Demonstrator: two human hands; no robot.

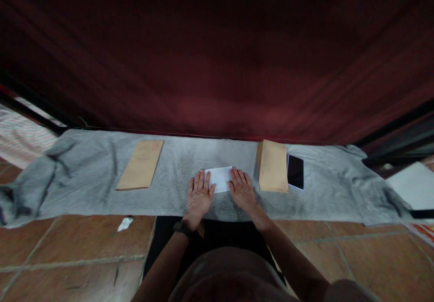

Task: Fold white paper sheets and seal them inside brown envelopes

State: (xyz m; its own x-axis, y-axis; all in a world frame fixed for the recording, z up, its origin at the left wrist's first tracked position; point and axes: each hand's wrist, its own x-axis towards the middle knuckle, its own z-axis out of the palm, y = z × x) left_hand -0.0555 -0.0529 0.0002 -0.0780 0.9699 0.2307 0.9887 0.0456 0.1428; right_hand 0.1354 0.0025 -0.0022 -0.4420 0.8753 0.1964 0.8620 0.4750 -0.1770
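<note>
A small white sheet of paper point(219, 179) lies on the grey cloth right in front of me. My left hand point(199, 195) rests flat over its left end, fingers stretched out and pointing away from me. Over the right end lies my right hand point(242, 191), also flat with its fingers extended. Both palms face down, and the middle of the paper shows between them. A stack of brown envelopes point(274, 166) sits just right of my right hand. Farther off to the left is another brown envelope or thin stack point(140, 165).
The grey cloth point(190, 150) covers a long narrow surface. A dark-screened phone point(295, 172) lies beside the right stack. Behind hangs a dark red curtain point(217, 85). A white board-like object point(415, 185) is at far right; a scrap point(125, 224) lies on the tiled floor.
</note>
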